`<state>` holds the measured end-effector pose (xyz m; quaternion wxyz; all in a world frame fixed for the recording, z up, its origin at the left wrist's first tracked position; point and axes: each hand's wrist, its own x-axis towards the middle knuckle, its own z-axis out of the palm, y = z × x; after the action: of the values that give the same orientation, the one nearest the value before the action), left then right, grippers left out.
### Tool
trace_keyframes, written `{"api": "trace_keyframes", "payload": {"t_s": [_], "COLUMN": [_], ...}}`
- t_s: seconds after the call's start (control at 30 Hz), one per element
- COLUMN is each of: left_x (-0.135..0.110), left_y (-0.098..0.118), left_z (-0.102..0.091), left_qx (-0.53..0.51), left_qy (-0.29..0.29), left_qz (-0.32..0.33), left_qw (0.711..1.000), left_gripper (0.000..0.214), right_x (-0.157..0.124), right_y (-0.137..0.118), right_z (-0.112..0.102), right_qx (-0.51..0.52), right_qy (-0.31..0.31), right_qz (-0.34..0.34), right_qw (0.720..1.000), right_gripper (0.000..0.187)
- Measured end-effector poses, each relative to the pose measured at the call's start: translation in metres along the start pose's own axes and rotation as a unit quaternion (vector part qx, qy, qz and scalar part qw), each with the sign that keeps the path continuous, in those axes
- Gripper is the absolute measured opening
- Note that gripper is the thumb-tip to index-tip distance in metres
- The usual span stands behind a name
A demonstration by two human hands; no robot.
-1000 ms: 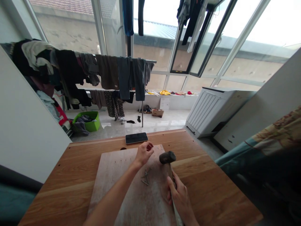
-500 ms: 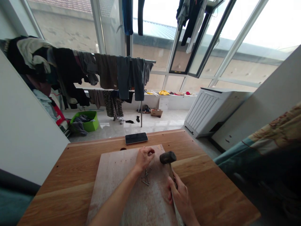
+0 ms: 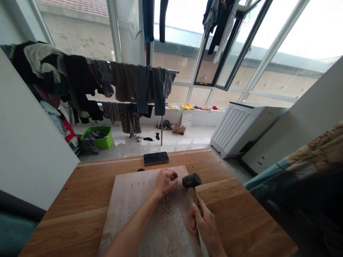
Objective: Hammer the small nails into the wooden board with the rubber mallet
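Observation:
My right hand (image 3: 204, 225) grips the handle of a hammer (image 3: 192, 182), whose dark head hovers over the far right part of a pale wooden board (image 3: 128, 210). My left hand (image 3: 165, 180) rests on the board just left of the hammer head, its fingers pinched together near the surface; what they pinch is too small to make out. A small pile of loose nails (image 3: 165, 205) lies on the board close behind my left wrist. Several small holes dot the board's far left area.
The board lies on a brown wooden table (image 3: 80, 200). A dark phone (image 3: 155, 157) rests at the table's far edge. Beyond are a clothes rack (image 3: 128, 85), a green basin (image 3: 98, 137), and a white cabinet (image 3: 241, 125) on the right.
My left hand has lowered slightly toward the board and its fingers have curled tighter. The hammer and my right hand have stayed almost still.

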<state>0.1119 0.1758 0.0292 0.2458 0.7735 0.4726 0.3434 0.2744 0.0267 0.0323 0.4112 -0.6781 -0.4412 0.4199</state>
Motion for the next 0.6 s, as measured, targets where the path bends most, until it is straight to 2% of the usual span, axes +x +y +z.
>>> {"api": "trace_keyframes", "payload": {"t_s": [0.27, 0.5, 0.6], "left_x": [-0.001, 0.000, 0.000], "left_y": [-0.002, -0.003, -0.004], "left_z": [0.002, 0.004, 0.005], "left_qx": [0.015, -0.012, -0.013], "left_qy": [0.014, 0.024, 0.023], "left_qz": [0.007, -0.008, -0.010], "left_qw": [1.000, 1.000, 1.000], "left_gripper": [0.014, 0.013, 0.015], "right_x": [0.012, 0.020, 0.022], "right_y": [-0.013, -0.032, -0.037], "right_z": [-0.009, -0.001, -0.002], "right_qx": [-0.026, -0.019, -0.035], "right_qy": [-0.054, -0.008, -0.026], "right_qz": [0.015, -0.050, -0.057], "right_qw": [0.998, 0.999, 0.997], "right_gripper": [0.075, 0.066, 0.064]}}
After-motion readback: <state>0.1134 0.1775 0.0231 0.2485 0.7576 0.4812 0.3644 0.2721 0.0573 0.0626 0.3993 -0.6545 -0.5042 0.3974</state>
